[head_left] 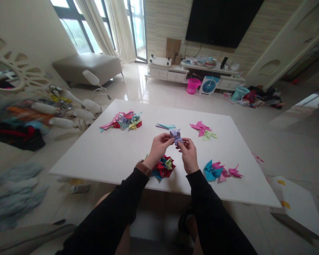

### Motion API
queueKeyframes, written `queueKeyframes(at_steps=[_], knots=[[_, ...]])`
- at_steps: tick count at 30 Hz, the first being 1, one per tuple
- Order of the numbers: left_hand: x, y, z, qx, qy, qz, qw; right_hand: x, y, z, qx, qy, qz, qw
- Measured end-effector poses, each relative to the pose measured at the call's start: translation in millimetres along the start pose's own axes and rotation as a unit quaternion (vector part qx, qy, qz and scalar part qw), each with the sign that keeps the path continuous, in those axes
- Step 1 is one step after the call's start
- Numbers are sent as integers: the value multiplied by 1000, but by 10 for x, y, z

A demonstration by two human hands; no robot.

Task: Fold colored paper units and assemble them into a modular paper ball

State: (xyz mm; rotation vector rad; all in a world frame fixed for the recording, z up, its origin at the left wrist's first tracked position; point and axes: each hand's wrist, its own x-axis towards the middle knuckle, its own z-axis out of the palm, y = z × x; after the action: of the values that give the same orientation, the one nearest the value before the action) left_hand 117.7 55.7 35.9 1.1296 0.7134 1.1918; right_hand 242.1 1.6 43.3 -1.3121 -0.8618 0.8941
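A purple folded-paper piece (176,136) is held above the white table (117,156) between both hands. My left hand (160,146) pinches its left side, and my right hand (188,153) grips its lower right side. Below my left wrist lies a pile of red, blue and green folded papers (165,168), partly hidden by the arm. Right of my right hand rest blue and pink paper cranes (213,171). Just beyond the hands are thin folded paper strips (166,126).
A mixed heap of coloured folded papers (124,120) sits at the table's far left. Pink and green folded pieces (200,128) lie at the far right. Past the table stand a pink basket (193,86) and a blue fan (209,85). A white lamp (79,112) is off the left edge.
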Motion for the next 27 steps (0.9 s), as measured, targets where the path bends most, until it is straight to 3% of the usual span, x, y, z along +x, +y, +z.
queueKeyframes(at_steps=[13, 21, 27], knots=[[42, 13, 2, -12, -14, -9, 1000, 40, -3, 13, 3, -5, -8, 1000], [105, 5, -82, 14, 45, 13, 999, 63, 30, -15, -22, 20, -16, 999], [49, 61, -121, 13, 24, -16, 999, 45, 15, -78, -38, 27, -28, 999]])
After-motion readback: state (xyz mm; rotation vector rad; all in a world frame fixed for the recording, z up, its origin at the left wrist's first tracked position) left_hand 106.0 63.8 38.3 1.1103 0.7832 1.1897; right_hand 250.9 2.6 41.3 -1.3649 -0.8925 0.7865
